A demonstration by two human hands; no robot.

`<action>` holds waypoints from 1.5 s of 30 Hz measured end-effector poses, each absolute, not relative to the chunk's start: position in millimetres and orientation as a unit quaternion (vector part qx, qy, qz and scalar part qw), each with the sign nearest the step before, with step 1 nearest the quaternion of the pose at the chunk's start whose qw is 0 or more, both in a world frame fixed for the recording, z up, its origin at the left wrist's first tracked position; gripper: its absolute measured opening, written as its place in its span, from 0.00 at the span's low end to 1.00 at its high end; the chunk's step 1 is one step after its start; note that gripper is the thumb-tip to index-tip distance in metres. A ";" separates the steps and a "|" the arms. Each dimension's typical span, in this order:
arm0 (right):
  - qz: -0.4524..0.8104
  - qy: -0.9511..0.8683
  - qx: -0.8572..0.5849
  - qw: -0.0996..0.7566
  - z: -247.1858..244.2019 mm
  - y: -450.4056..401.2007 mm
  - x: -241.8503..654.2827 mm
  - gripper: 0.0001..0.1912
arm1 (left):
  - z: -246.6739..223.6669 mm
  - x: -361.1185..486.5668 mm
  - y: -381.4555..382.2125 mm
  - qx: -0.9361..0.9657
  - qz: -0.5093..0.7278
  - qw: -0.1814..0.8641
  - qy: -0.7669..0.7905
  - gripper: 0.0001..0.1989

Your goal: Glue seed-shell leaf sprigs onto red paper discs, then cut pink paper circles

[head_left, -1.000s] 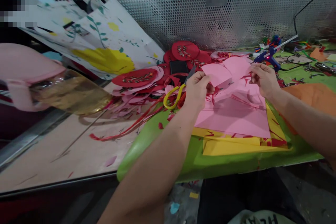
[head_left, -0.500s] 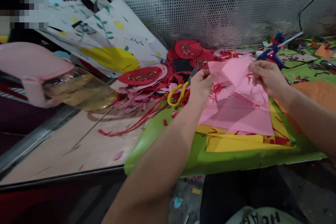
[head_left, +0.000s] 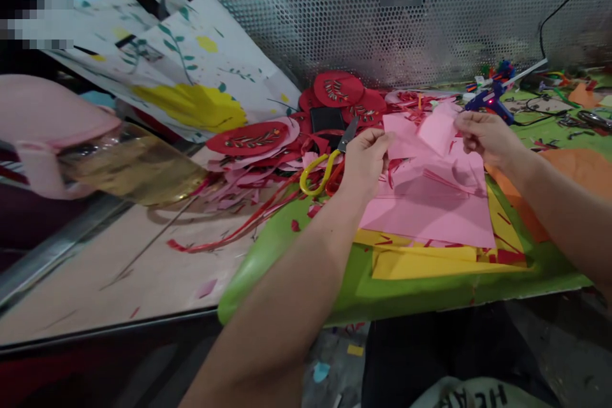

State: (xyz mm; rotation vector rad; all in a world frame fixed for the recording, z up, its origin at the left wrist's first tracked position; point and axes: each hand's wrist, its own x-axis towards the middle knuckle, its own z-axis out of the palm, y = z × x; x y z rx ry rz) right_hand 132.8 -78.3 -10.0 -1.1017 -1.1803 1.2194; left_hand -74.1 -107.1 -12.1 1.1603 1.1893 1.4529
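A small piece of pink paper [head_left: 437, 132] is stretched between my hands, with a fold or flap raised near its right side. My left hand [head_left: 367, 156] pinches its left edge, fingers closed. Its right edge is between the closed thumb and fingers of my right hand [head_left: 485, 135]. Just below lie larger pink sheets [head_left: 425, 223], some folded, on top of yellow sheets [head_left: 421, 264]. Scissors [head_left: 315, 177] with yellow and red handles rest beside my left wrist, partly hidden by it.
Red discs with leafy decoration [head_left: 253, 138] and pink scraps pile up to the left. A blue glue gun [head_left: 492, 102] with a lit red light stands behind my right hand. Orange sheets [head_left: 578, 172] lie right, a pink-lidded container [head_left: 129, 166] far left. Perforated metal [head_left: 306, 25] closes the back.
The view has shifted slightly, so most things sit a little further left. Both hands keep hold of the pink paper, and its raised flap has changed angle a little.
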 end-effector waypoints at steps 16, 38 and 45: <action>0.491 -0.523 -0.463 0.521 -25.9 -82.8 118.2 0.07 | -20.4 -74.2 -107.3 0.542 0.471 0.476 0.508 0.12; 0.431 -0.577 -0.422 0.551 -28.1 -83.2 116.3 0.09 | -22.4 -70.4 -110.4 0.544 0.529 0.470 0.451 0.11; 0.445 -0.559 -0.408 0.569 -26.0 -82.0 116.9 0.14 | -26.4 -72.1 -108.6 0.632 0.491 0.415 0.432 0.13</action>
